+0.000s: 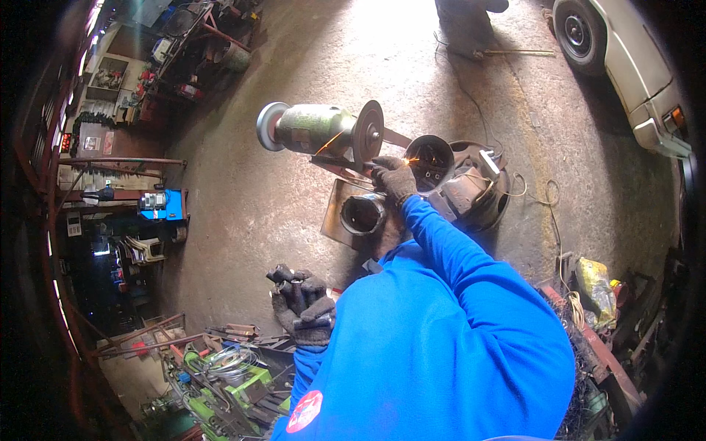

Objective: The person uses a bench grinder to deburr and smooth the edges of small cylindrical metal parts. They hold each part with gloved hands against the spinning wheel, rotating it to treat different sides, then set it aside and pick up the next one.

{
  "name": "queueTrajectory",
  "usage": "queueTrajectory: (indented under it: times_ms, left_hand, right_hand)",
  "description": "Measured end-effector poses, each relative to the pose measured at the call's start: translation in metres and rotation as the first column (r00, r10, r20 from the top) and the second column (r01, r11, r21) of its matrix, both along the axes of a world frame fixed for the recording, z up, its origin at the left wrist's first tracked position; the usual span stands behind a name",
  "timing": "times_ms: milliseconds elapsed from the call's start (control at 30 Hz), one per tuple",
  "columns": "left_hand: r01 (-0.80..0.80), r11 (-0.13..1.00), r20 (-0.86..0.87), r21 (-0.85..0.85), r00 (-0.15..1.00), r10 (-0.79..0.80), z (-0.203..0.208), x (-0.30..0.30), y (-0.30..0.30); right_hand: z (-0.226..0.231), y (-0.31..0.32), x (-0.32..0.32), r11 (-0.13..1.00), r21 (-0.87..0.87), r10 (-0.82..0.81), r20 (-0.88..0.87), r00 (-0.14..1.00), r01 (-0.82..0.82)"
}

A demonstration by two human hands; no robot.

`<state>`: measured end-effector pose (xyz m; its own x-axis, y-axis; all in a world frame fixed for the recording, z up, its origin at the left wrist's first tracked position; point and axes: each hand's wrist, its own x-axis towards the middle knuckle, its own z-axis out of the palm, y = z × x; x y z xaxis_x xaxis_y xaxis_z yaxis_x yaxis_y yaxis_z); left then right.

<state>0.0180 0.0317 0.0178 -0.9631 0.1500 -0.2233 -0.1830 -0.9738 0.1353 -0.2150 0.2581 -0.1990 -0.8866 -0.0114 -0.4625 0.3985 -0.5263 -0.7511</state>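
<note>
A green bench grinder (pixel 312 126) stands ahead of me, with a dark grinding wheel (pixel 368 135) on its right side and a paler wheel (pixel 273 126) on its left. My right hand (pixel 395 178), in a dark knit glove, is closed at the lower edge of the dark wheel. Orange sparks (pixel 413 159) fly beside its fingertips; the fingers hide whatever they pinch. Lower left, away from the grinder, my gloved left hand (pixel 303 307) is curled, with small metallic glints at its fingers. What it holds cannot be made out.
Beside the grinder are an open dark can (pixel 431 163) with small parts inside and a round pipe-like opening (pixel 362 214). A cable (pixel 553 213) trails over the floor at right. Metal scrap and green machinery (pixel 235 389) lie lower left. A pale vehicle (pixel 640 66) stands far right.
</note>
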Motion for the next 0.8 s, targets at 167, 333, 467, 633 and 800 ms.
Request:
queueTrajectory:
  times_ms: [167,333,467,633,800]
  left_hand:
    - [0.019,1.000,0.039,-0.005,0.999,-0.019,-0.005,0.005,-0.011]
    - [0.023,1.000,0.008,-0.018,1.000,-0.023,0.000,0.002,-0.005]
    - [-0.006,1.000,-0.017,-0.019,1.000,0.006,0.008,-0.005,0.007]
    - [0.000,1.000,-0.031,-0.020,1.000,-0.001,0.011,-0.007,0.009]
    - [-0.012,1.000,-0.008,-0.022,1.000,0.012,0.012,-0.005,0.008]
  right_hand:
    - [0.006,0.004,0.000,0.999,0.015,0.034,0.019,0.999,-0.034]
    - [0.014,0.007,0.000,0.998,0.025,0.055,0.090,0.994,-0.058]
    - [0.019,0.006,0.000,0.999,-0.011,0.038,0.152,0.988,-0.037]
    - [0.019,0.004,0.002,0.995,-0.097,-0.011,0.164,0.986,0.028]
    - [0.015,0.002,-0.001,0.994,-0.105,0.012,0.169,0.985,0.006]
